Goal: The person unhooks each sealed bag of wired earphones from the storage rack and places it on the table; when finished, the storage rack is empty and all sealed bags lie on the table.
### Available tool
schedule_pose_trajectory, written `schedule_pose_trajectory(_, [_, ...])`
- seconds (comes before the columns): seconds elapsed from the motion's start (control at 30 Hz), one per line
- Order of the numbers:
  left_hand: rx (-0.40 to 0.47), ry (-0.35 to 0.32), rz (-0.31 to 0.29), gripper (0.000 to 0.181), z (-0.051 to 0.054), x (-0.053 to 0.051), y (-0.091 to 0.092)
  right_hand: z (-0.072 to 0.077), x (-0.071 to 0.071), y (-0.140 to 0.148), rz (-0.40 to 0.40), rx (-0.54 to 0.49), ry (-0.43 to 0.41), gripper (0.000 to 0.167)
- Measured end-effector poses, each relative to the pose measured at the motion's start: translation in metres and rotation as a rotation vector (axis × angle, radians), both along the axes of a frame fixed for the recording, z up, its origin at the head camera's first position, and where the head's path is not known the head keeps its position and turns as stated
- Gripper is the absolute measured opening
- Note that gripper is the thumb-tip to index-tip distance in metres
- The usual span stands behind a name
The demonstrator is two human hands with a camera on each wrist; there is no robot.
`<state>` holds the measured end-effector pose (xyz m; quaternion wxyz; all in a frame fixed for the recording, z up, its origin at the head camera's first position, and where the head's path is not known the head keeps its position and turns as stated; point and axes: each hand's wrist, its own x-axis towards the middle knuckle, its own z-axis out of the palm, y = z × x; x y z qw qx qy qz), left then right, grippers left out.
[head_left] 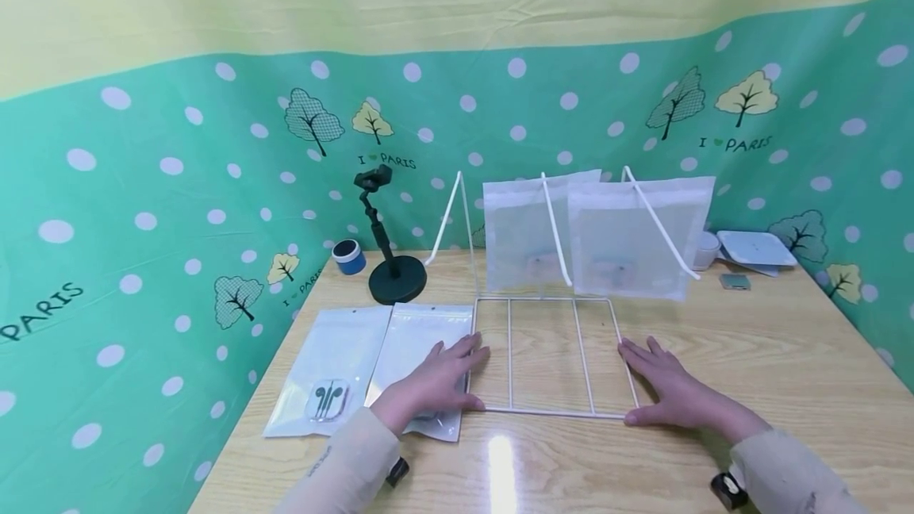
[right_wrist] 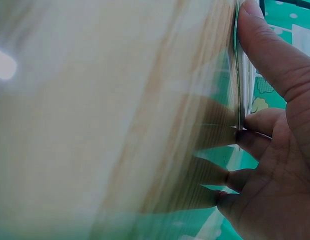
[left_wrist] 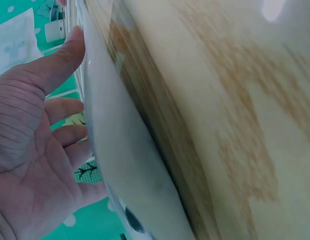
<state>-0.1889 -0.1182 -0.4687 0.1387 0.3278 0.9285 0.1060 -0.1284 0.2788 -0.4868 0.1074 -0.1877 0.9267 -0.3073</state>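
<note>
A white wire display rack (head_left: 550, 412) stands on the table, its base frame lying flat and slanted arms rising at the back. At the base's left side, my left hand (head_left: 443, 377) touches the wire with fingers extended, partly over a zip bag (head_left: 428, 331). My right hand (head_left: 667, 389) rests against the right side wire, fingers spread. In the wrist views, the left palm (left_wrist: 29, 150) and right palm (right_wrist: 275, 185) face the rack's sides. Two translucent zip bags hang on the arms, a left bag (head_left: 517, 236) and a right bag (head_left: 635, 240).
Left of the rack lies another zip bag (head_left: 332, 347) with earphones (head_left: 328, 400) in a clear case. Behind are a black phone stand (head_left: 397, 280), a blue jar (head_left: 349, 257), a white container (head_left: 706, 251), a white tray (head_left: 755, 248) and a small grey-green item (head_left: 735, 281).
</note>
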Motion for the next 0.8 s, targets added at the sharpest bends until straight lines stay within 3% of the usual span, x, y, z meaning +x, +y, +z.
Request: schedule_pose_trajectory(0.8, [-0.027,-0.031,0.007,0.09,-0.0016,-0.0012,0.0043,-0.0013,0.0003,0.0003,0.007,-0.001,0.034,0.108])
